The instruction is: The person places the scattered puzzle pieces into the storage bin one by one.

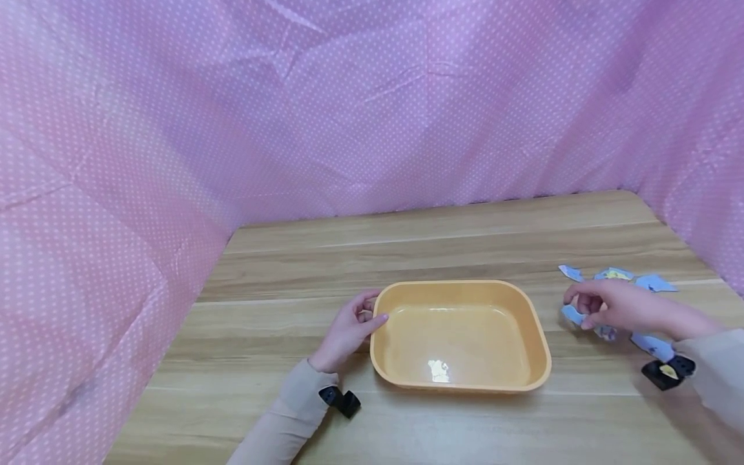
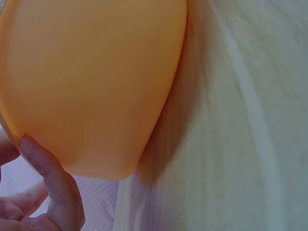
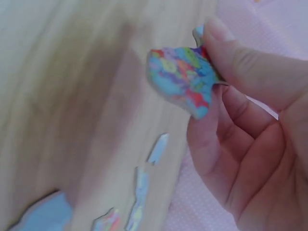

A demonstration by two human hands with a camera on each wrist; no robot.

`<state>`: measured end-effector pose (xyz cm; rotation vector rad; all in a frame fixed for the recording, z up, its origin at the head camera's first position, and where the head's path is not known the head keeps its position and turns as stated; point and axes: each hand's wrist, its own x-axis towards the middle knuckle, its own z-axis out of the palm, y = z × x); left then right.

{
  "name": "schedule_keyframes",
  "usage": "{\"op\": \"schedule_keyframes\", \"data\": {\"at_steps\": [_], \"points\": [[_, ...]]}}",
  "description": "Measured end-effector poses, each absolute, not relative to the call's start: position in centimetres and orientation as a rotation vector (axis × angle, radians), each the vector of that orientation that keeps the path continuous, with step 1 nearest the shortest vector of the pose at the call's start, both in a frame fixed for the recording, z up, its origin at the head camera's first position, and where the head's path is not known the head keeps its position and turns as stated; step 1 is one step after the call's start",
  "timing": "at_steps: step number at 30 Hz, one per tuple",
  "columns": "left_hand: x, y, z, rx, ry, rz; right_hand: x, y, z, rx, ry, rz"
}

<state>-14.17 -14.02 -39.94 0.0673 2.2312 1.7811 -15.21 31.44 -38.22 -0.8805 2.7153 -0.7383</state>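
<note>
My left hand (image 1: 349,329) holds the left rim of an orange-yellow plastic basin (image 1: 459,336), its thumb over the edge and the other fingers outside. From the left wrist, the fingers meet the rim beside the basin's smooth outer wall (image 2: 96,86). To the right of the basin, my right hand (image 1: 622,307) hovers over loose puzzle pieces. Between thumb and fingers it pinches one multicoloured puzzle piece (image 3: 180,77), seen closely in the right wrist view. Part of that piece is hidden by the thumb.
Several blue puzzle pieces (image 1: 653,283) lie scattered around the right hand on the wooden table (image 1: 325,258). One more long blue piece (image 1: 652,345) lies near the right wrist. Pink dotted cloth (image 1: 407,116) hangs behind the table and along its sides.
</note>
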Motion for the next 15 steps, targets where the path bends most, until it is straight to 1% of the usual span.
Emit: {"op": "schedule_keyframes", "data": {"at_steps": [9, 15], "points": [[-14.2, -14.1, -40.1, 0.034, 2.183, 1.806, -15.1, 29.5, -36.3, -1.081, 2.784, -0.941], [-14.1, -14.2, -40.2, 0.058, 2.163, 1.842, -15.0, 27.4, -34.7, -1.06, 2.79, -1.025]]}}
